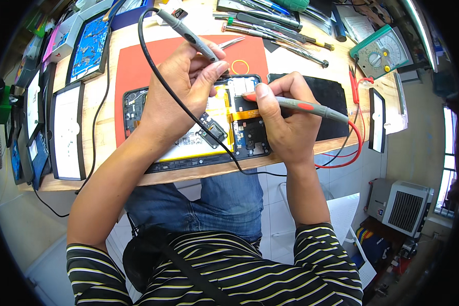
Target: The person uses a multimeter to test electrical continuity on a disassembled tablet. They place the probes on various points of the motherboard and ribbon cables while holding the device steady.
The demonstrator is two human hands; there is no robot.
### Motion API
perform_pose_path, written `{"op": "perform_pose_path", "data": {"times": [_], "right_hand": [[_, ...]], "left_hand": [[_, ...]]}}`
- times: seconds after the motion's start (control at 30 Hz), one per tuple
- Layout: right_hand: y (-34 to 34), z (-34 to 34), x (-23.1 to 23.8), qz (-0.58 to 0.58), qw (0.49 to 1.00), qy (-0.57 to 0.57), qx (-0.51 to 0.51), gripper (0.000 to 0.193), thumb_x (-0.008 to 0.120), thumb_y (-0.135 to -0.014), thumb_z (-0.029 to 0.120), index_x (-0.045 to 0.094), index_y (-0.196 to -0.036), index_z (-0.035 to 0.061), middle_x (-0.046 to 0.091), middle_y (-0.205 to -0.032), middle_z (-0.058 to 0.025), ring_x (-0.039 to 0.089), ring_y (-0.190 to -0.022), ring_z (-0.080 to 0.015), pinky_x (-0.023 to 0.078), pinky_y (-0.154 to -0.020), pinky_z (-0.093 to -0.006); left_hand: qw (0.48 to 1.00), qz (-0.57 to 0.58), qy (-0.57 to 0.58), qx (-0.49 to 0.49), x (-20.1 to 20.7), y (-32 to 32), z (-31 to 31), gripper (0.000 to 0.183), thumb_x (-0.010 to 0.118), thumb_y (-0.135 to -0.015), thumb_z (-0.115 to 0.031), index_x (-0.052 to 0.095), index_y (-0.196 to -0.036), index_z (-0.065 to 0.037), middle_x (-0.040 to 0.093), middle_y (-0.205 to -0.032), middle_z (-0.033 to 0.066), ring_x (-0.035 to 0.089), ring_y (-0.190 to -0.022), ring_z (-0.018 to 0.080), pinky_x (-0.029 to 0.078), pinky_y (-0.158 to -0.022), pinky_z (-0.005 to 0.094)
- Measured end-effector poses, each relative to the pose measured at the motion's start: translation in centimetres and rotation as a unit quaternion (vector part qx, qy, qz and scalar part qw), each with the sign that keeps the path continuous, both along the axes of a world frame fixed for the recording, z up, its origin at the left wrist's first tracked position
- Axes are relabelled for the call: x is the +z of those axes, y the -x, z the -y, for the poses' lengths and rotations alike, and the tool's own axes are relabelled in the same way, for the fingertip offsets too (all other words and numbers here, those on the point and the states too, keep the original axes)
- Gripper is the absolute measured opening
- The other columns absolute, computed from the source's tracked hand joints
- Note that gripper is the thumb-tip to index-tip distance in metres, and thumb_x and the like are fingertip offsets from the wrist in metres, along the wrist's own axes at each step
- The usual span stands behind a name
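An opened tablet (247, 135) lies on a red mat at the table's near edge, its battery, orange ribbon cable (244, 116) and circuit boards bare. My left hand (181, 89) is closed around a grey test probe (188, 36) with a black lead, held over the tablet's upper part; its tip is hidden behind my fingers. My right hand (285, 115) grips a second grey test probe (311, 107), with red marks and a red lead. Its red tip reaches the tablet's upper right board; contact cannot be made out. A small dark camera-like module (212, 130) rests on the battery.
A green analog multimeter (377, 56) stands at the far right. Several screwdrivers and tweezers (275, 38) lie at the back. Beyond the tablet are a yellow rubber band (240, 67) and the red mat (130, 64). A black panel (334, 102) lies right, a blue parts tray (89, 48) left.
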State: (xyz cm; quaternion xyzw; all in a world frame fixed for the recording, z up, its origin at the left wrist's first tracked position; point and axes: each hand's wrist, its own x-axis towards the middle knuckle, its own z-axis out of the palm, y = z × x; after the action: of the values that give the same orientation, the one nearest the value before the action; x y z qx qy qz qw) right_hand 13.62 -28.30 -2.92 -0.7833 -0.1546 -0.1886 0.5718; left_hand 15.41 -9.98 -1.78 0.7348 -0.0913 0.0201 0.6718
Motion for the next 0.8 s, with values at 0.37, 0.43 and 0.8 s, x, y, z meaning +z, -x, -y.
{"op": "perform_pose_path", "data": {"times": [0.37, 0.43, 0.8], "right_hand": [[0.24, 0.16, 0.69, -0.013, 1.0, 0.024, 0.0, 0.017, 0.067, -0.089, 0.009, 0.056, -0.079, 0.0013, 0.065, -0.066, -0.0051, 0.058, -0.055, -0.0072, 0.045, -0.049, -0.0232], [0.27, 0.19, 0.66, -0.014, 1.0, 0.022, 0.002, 0.015, 0.067, -0.089, 0.008, 0.056, -0.08, 0.0009, 0.066, -0.068, -0.0062, 0.061, -0.058, -0.0076, 0.046, -0.051, -0.0227], [0.36, 0.26, 0.65, -0.02, 0.999, 0.042, 0.014, 0.017, 0.064, -0.095, 0.011, 0.056, -0.085, 0.0004, 0.064, -0.074, -0.0031, 0.052, -0.064, -0.0023, 0.041, -0.056, -0.0174]], "left_hand": [[1.0, 0.003, 0.005, -0.004, 0.06, 0.07, 0.02, 0.014, 0.061, -0.096, -0.006, 0.056, -0.108, 0.0, 0.066, -0.085, 0.006, 0.059, -0.07, 0.0074, 0.05, -0.063, 0.0231], [1.0, 0.0, 0.003, 0.001, 0.05, 0.08, 0.04, 0.014, 0.061, -0.096, -0.007, 0.056, -0.108, 0.0, 0.067, -0.086, 0.0064, 0.06, -0.072, 0.0078, 0.05, -0.064, 0.0233], [1.0, 0.006, -0.01, 0.002, 0.08, 0.08, 0.04, 0.013, 0.061, -0.096, -0.007, 0.057, -0.107, 0.0, 0.067, -0.086, 0.0071, 0.062, -0.075, 0.0084, 0.052, -0.066, 0.0237]]}}
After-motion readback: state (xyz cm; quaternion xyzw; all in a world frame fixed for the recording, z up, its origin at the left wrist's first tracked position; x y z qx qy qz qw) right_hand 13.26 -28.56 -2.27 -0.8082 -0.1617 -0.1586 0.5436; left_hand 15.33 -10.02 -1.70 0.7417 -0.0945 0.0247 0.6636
